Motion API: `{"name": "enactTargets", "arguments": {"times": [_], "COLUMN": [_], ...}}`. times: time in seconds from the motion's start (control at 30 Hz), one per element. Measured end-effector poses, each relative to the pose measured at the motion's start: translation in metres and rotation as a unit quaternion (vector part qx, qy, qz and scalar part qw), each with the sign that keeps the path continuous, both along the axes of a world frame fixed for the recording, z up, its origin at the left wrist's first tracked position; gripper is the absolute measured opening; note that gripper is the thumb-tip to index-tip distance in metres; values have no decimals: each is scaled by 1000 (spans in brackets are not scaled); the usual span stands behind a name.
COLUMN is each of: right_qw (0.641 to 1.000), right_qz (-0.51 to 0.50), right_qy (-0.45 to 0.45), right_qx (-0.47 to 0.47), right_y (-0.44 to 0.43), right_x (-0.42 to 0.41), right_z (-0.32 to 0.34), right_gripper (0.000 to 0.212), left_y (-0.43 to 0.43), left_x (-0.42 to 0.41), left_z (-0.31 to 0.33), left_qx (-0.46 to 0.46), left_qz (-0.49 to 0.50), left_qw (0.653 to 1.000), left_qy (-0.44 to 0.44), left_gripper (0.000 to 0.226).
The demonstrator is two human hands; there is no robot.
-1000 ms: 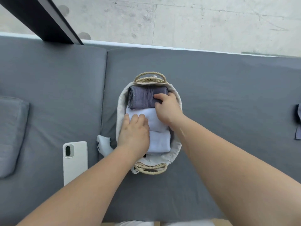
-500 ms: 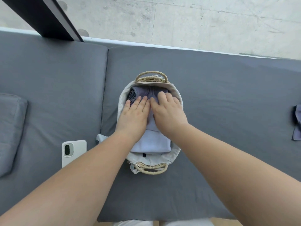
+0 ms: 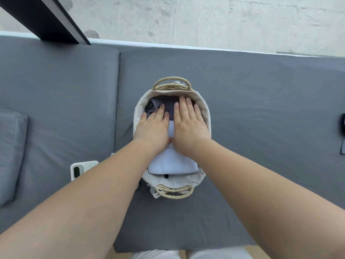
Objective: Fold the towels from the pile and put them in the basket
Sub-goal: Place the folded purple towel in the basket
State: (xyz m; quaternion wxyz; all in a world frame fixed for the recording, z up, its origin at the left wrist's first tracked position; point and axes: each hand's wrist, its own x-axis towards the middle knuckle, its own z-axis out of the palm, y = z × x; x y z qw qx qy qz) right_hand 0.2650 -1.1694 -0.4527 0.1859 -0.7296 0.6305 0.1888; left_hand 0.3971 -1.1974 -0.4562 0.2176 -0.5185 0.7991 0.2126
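The towels are already in the basket (image 3: 138, 113), which stands on the grey cushion (image 3: 261, 128) in the middle of the view, and both hands lie flat on top of them. Going from the left: a white phone (image 3: 79, 170) lies on the cushion beside the left forearm, near the basket but apart from it. The left hand (image 3: 154, 128) rests palm down with its fingers spread and straight, holding nothing, only pressing on the dark grey towel (image 3: 169, 106) at the far end and on the pale towel (image 3: 172, 163) under the palm. The right hand (image 3: 189, 126) lies just beside it in the same way, fingers stretched out and reaching almost to the far wall of the basket, also gripping nothing. The basket is a woven one with a cloth lining and a straw handle (image 3: 171, 84) at each end; inside it I see the folded dark towel at the far side and the folded pale one toward the near side, and I cannot tell if a third piece lies hidden between them under the palms. I judge that the step in hand is packing the folded towels down so that they sit level. At the far right edge a piece of dark cloth (image 3: 342, 128) is partly in view, perhaps the remaining pile; the next move probably calls for lifting both hands and reaching there.
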Motion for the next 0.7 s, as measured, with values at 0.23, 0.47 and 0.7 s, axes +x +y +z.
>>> {"name": "enactTargets", "arguments": {"times": [0.23, 0.47, 0.7], "right_qw": [997, 996, 994], "right_qz": [8, 21, 41], "right_qy": [30, 70, 15], "right_qx": [72, 48, 103], "right_y": [-13, -9, -5], "right_x": [2, 14, 1], "right_z": [-5, 6, -12], "right_gripper": [100, 78, 88], "left_y": [3, 10, 0], "left_x": [-9, -3, -6], "left_z": [16, 8, 5], "left_qx": [-153, -94, -44], "left_qz": [-83, -94, -68], "left_qw": [973, 973, 983], "left_qy": [-155, -188, -166], "left_gripper": [85, 93, 115]}}
